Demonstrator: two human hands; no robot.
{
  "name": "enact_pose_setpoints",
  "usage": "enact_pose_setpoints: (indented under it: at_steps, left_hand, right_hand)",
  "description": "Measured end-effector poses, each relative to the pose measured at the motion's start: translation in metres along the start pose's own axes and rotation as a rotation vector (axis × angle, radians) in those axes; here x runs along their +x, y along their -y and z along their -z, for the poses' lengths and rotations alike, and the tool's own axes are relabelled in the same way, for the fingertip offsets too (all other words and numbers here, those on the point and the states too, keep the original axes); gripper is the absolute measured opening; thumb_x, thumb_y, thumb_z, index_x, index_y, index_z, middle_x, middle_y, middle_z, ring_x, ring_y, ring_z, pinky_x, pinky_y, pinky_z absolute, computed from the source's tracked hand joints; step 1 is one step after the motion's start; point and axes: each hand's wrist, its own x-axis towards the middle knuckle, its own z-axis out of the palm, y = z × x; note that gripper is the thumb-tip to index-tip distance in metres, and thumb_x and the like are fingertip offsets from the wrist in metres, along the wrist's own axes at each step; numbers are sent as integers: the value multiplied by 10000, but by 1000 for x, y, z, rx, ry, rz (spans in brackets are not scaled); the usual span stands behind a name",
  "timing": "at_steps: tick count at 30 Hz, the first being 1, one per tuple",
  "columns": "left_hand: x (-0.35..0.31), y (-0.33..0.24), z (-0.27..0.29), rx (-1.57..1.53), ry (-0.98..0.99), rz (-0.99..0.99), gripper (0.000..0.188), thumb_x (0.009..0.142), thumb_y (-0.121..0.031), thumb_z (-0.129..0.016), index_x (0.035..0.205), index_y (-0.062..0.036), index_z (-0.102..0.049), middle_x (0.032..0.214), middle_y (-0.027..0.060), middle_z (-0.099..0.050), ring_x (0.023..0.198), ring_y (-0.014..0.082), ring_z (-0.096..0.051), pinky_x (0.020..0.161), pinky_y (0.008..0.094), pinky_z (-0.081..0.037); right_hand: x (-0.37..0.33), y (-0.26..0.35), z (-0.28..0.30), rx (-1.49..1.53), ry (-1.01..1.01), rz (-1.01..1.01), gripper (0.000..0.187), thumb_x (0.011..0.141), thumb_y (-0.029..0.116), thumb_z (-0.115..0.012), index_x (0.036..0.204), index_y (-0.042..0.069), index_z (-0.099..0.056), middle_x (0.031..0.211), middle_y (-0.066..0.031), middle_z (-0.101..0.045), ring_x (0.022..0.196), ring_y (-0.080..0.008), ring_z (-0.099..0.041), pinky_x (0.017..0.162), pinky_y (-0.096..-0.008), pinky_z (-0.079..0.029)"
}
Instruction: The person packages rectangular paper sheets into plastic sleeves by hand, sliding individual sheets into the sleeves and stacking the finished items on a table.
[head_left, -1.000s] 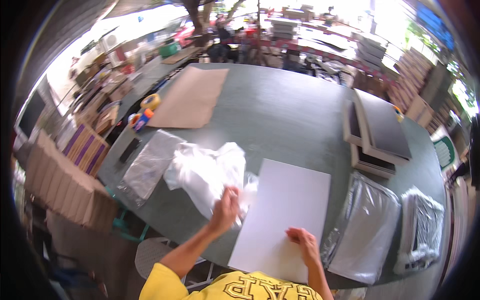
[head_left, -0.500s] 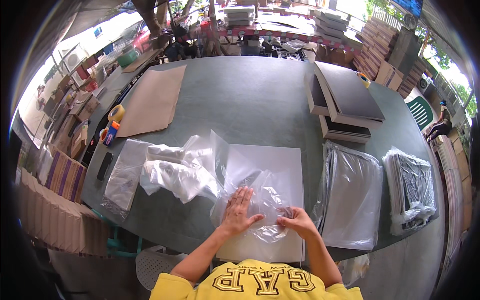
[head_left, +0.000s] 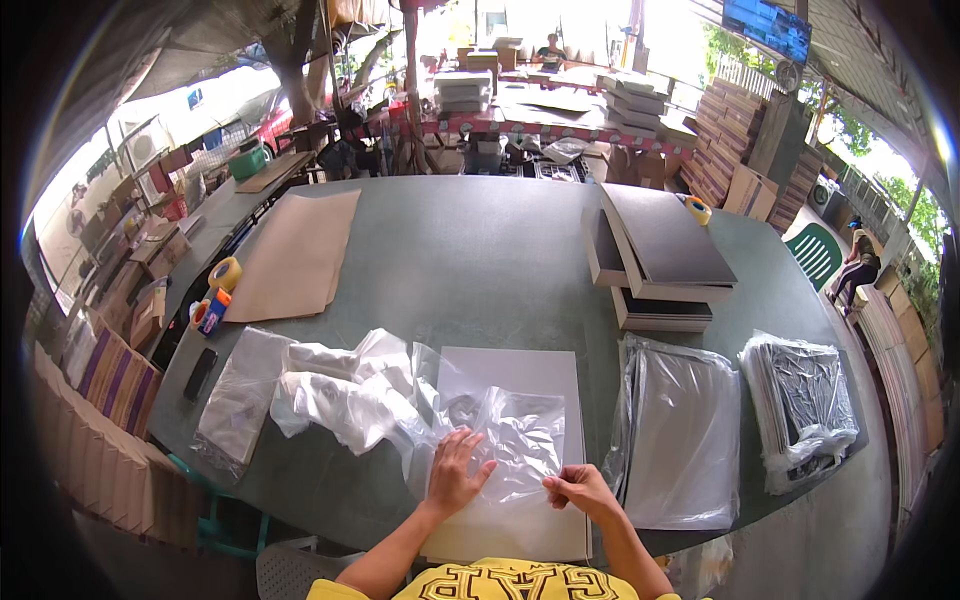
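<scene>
A clear plastic bag (head_left: 520, 430) lies crinkled over a stack of white sheets (head_left: 510, 365) in front of me. My left hand (head_left: 457, 475) rests with its fingers spread on the bag's left part. At the lower right corner of the bag, my right hand (head_left: 580, 490) pinches the plastic edge between thumb and fingers. More loose, crumpled clear plastic (head_left: 350, 390) spreads to the left. Beyond it lies a flat pile of clear bags (head_left: 240, 395).
To the right are a plastic-wrapped stack (head_left: 685, 435) and a smaller wrapped bundle (head_left: 800, 400). Dark boards (head_left: 670, 235) sit at the far right, brown paper sheets (head_left: 295, 255) at the far left. Tape rolls (head_left: 225, 272) and a black phone-like object (head_left: 200, 375) lie along the left edge.
The bag now lies flatter and more spread out over the white sheets. My right hand has drawn its corner outward to the right. The head view has tilted up, showing more background.
</scene>
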Motion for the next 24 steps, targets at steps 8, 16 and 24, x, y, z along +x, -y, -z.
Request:
enact_pose_setpoints:
  at_steps: [8,16,24]
  left_hand:
    - [15,-62,24,-277,51,-32,257,642,-271,-713,727,-53,-607,737,80,-587,817,253,-522,721,340,-410]
    - [19,-81,17,-475,96,13,114,704,-141,-667,784,-62,-649,808,52,-617,821,191,-542,738,286,-425]
    - [31,-85,26,-536,47,109,107,721,-143,-652,786,-58,-651,840,72,-610,856,183,-541,751,286,-420]
  right_hand:
    - [0,-9,-17,301,-30,262,217,757,191,-638,723,-18,-592,644,-60,-592,548,-109,-541,510,-222,-434]
    - [-5,12,-33,513,-68,328,246,788,220,-601,698,-6,-566,616,-73,-582,523,-121,-527,491,-231,-422]
    - [-2,31,-26,443,34,364,185,791,161,-592,768,-23,-594,689,-88,-599,573,-138,-552,532,-245,-445]
